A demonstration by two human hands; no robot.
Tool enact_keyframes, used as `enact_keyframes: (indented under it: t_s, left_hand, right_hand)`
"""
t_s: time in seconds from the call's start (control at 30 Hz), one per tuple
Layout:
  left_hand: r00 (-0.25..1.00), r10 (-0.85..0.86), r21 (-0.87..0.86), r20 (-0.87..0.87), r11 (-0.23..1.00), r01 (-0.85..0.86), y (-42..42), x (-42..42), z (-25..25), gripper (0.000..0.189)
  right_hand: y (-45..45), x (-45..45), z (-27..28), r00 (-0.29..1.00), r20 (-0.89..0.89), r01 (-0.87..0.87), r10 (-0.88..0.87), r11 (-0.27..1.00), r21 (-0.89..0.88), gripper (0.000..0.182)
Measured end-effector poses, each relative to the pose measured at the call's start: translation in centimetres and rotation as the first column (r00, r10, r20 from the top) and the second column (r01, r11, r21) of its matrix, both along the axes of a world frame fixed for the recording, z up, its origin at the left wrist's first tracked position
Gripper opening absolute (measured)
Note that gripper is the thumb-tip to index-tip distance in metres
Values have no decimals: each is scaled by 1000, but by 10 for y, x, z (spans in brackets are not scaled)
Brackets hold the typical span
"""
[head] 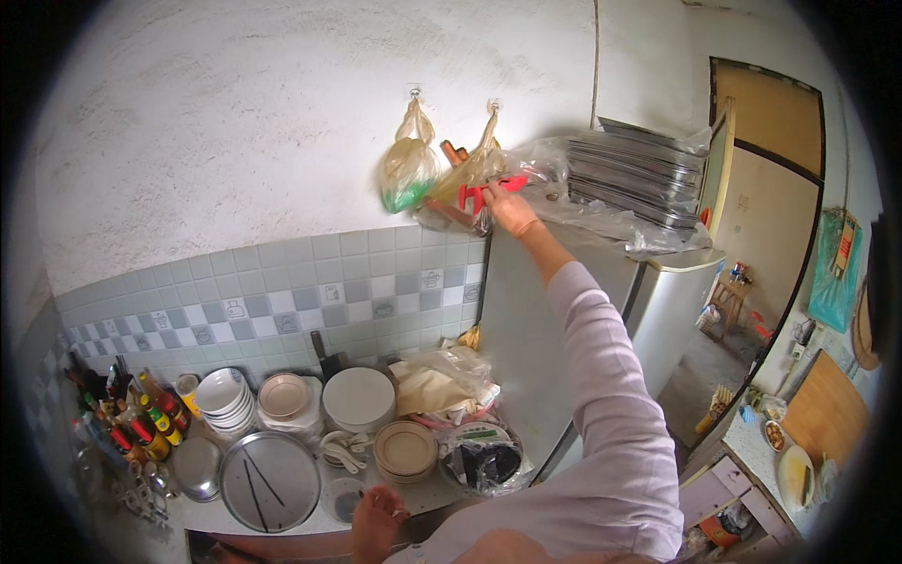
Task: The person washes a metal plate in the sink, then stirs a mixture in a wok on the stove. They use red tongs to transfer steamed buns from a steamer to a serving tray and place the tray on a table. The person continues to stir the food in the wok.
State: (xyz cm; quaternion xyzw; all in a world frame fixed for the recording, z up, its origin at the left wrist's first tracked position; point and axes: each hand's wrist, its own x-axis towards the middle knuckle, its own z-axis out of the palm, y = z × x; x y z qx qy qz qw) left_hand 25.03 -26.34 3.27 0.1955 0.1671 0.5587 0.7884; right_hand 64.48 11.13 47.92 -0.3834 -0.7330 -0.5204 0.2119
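Note:
My right hand [511, 209] is raised at the end of an outstretched arm and grips a red plastic tool [473, 197], whose exact kind I cannot make out. It is in front of a tan plastic bag [451, 194] hung on a wall hook, beside the top of a grey refrigerator [535, 303]. A second knotted plastic bag [409, 173] with something green inside hangs to the left. Low in the view, my left hand [377, 520] is at the counter's front edge, fingers loosely curled and apart, nothing visible in them. Beside it stands a small clear bowl [344, 499].
Stacked metal trays [631, 176] in plastic lie on the refrigerator. Along the counter are a round metal tray [271, 486] with two dark sticks, white bowls [222, 395], plates [406, 448], a cleaver [328, 358] and several bottles [144, 430]. A doorway [747, 247] opens at right.

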Motion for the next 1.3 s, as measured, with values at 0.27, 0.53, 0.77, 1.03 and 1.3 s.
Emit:
enact_keyframes:
  t_s: [0.27,0.53,0.77,1.03,1.3]
  left_hand:
    - [994,78,-113,-78,990,-87,-9,8,4,32]
    - [981,167,-115,-95,977,-177,-1,10,21,31]
    - [970,231,-92,-75,967,-237,6,20,34,29]
    - [910,412,-113,-39,903,-414,-39,27,47,29]
    - [752,610,-66,-249,764,-641,-155,-28,92,33]
  right_hand:
    - [55,56,21,971,-166,159,-170,984,-77,21]
    - [74,75,51,842,-290,397,-455,887,-237,19]
    - [110,93,68,726,-454,391,-516,853,-345,22]
    - [177,187,45,919,-69,389,-387,921,16,27]
    - [190,124,54,896,-70,359,-438,810,-464,33]
